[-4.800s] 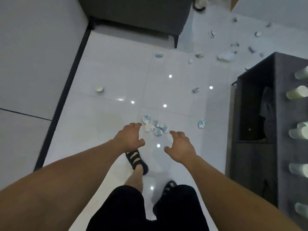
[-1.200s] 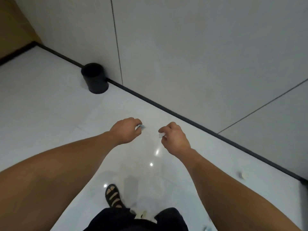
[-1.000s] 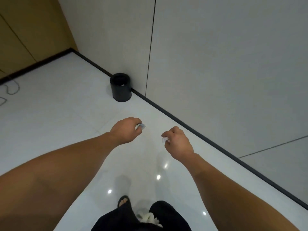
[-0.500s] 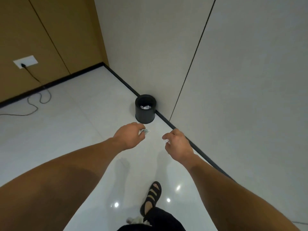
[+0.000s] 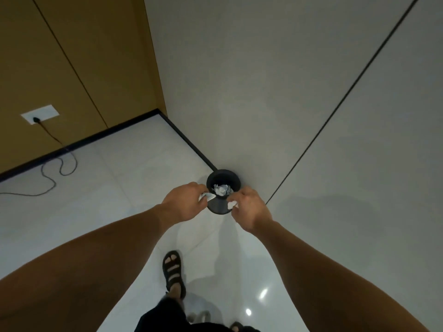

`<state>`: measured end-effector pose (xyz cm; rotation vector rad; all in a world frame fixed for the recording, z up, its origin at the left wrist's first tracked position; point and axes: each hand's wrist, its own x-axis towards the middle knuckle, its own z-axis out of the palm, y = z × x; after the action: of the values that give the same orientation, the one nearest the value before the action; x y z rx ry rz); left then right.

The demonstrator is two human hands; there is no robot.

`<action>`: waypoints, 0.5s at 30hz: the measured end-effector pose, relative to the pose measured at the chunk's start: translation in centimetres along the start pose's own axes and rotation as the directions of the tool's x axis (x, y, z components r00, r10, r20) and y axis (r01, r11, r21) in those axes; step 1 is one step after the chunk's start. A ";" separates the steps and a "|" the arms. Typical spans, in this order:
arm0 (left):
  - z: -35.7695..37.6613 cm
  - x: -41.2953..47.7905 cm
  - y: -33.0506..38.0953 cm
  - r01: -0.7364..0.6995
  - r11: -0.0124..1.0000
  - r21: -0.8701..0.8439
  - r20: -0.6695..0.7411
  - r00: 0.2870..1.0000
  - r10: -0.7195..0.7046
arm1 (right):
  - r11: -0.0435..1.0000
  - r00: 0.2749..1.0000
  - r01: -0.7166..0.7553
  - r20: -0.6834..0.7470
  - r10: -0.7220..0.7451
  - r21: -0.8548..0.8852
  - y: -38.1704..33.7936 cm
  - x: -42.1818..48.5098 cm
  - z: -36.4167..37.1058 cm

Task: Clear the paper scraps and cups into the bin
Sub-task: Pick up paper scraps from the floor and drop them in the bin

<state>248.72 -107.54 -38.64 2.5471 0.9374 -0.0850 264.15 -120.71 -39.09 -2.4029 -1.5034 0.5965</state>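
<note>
1. Head view: the left hand (image 5: 185,202) is curled round a pale scrap (image 5: 207,196), one corner poking out toward the bin. The right hand (image 5: 249,209) pinches a crumpled scrap (image 5: 231,204) between thumb and fingers.
2. Both hands hang above the near side of the black bin (image 5: 223,174), which stands on the floor (image 5: 119,188) against the wall (image 5: 263,92). Crumpled paper (image 5: 221,190) already lies inside it.
3. Likely slip: the scraps are light and the bin mouth is narrow. Let go from this height and this close to the near rim, they could flutter down onto the floor beside the bin.
4. A second risk: new pieces may roll off the paper inside, if it sits high.
5. Hard to tell:
   - how much each hand holds, since the palms face down and only edges of paper show;
   - how full the bin is;
   - whether the hands are truly over the opening or short of it, as depth reads poorly from above.
6. No cups are in view.
</note>
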 end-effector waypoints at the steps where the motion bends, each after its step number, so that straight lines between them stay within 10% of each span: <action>1: -0.3 1.9 -0.9 -0.017 1.000 -0.008 0.011 1.000 0.017 | 1.000 1.000 -0.017 -0.002 0.017 0.007 -0.2 1.8 0.1; 15: -0.8 24.4 -8.5 -0.202 0.979 -0.021 0.216 0.955 0.202 | 0.962 0.968 -0.248 -0.014 0.251 0.112 2.4 20.4 2.3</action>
<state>262.07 -86.64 -45.92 2.5553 0.5906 -0.2963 272.84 -103.45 -46.45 -2.5213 -1.1324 0.6748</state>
